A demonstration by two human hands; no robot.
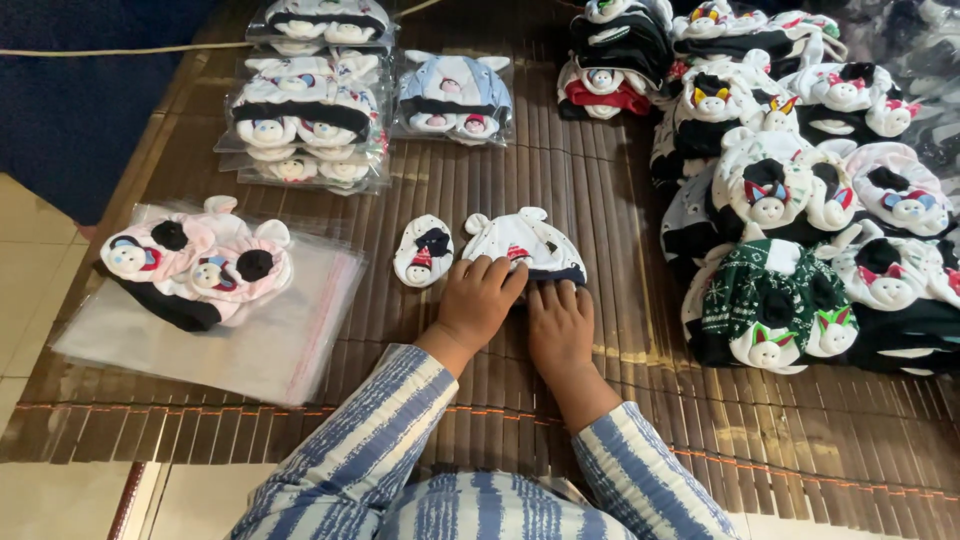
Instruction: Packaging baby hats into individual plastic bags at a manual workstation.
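A small white baby hat (pixel 525 240) with two ears and a dark band lies on the brown bamboo mat (pixel 600 200). My left hand (pixel 478 298) rests on its lower left edge, fingers bent over the band. Beside it, my right hand (pixel 560 320) lies flat on the hat's lower right edge. A single white mitten (pixel 423 251) with a little animal face lies just left of the hat, untouched. Both sleeves are blue and white striped.
A pink hat set (pixel 195 265) lies on clear plastic bags (pixel 260 330) at the left. Bagged sets (pixel 305 115) (pixel 455 95) are stacked at the back. A big heap of loose hats and mittens (pixel 800 200) fills the right side. Pale floor tiles (pixel 30 250) border the mat.
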